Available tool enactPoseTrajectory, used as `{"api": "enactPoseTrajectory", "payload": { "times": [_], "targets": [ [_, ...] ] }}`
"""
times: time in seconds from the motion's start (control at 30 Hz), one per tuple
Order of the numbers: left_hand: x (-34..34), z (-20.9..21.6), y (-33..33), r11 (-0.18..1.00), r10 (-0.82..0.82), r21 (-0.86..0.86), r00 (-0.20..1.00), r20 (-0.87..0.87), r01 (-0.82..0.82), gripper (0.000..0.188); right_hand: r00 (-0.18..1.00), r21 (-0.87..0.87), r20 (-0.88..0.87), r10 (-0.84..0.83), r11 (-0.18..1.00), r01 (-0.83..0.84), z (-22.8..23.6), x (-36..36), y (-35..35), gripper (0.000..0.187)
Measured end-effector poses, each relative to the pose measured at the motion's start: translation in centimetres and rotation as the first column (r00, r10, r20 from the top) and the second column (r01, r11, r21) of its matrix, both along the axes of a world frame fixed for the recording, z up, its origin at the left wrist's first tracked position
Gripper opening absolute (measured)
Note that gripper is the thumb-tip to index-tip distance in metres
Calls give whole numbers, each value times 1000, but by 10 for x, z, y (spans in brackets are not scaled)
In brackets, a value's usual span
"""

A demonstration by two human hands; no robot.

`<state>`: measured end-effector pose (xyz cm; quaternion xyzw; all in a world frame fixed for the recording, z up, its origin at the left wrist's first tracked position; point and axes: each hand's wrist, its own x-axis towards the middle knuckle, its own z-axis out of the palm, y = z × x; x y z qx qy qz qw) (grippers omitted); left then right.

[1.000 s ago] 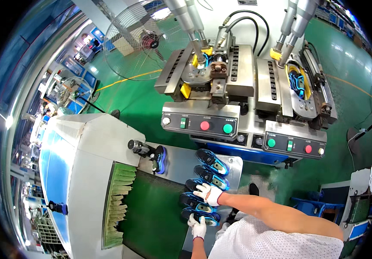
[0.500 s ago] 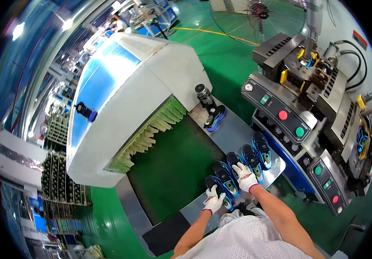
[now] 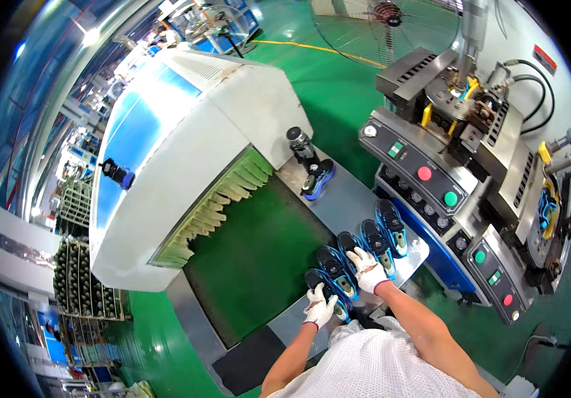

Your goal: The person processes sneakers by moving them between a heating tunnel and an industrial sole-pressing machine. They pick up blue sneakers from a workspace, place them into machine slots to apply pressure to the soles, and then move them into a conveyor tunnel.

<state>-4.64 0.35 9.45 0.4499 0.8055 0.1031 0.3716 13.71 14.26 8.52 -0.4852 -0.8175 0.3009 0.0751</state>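
Several black sports shoes with bright blue edges stand side by side in a slanting row on the grey metal table. My left hand [image 3: 320, 308], in a white glove, lies at the near end of the leftmost shoe [image 3: 320, 281], its fingers apart. My right hand [image 3: 368, 270], gloved too, rests on a shoe [image 3: 347, 241] in the middle of the row with its fingers stretched out and partly covers it. Between the hands stands another shoe [image 3: 332, 263]. To the right of my right hand are two more, including the end shoe [image 3: 389, 222].
A white machine [image 3: 212, 126] has a fringed green curtain [image 3: 216, 207] over its opening, with a dark green belt [image 3: 252, 265] before it. One separate shoe [image 3: 318, 179] stands beside a dark flask [image 3: 301, 146]. At right is a press with a button panel [image 3: 425, 166]; racks [image 3: 86, 282] stand left.
The whole view has shifted slightly, so the scene sits a little farther left. My left hand's fingers look more spread at the leftmost shoe. My right hand stays on the middle shoe.
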Motion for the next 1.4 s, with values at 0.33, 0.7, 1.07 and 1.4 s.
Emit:
{"api": "enactPoseTrajectory", "payload": {
  "times": [0.33, 0.7, 1.07, 1.4],
  "targets": [
    [-7, -12, -8, 997, -10, 71, 1000, -7, 11, 76, 1000, -5, 0, 22, 1000, -22, 2, -4, -4, 71],
    [-15, -27, -10, 987, -24, 157, 999, 39, 18, 79, 995, 50, -101, -13, 999, 18, 10, -4, -5, 63],
    [-7, -9, -11, 983, -39, 183, 996, 85, 23, 70, 992, 100, -127, -27, 994, 40, 4, -5, -8, 69],
    [-15, -26, -11, 984, -45, 175, 996, 73, 32, 72, 993, 134, -115, -26, 990, 41, -11, -4, -9, 73]
  ]
}}
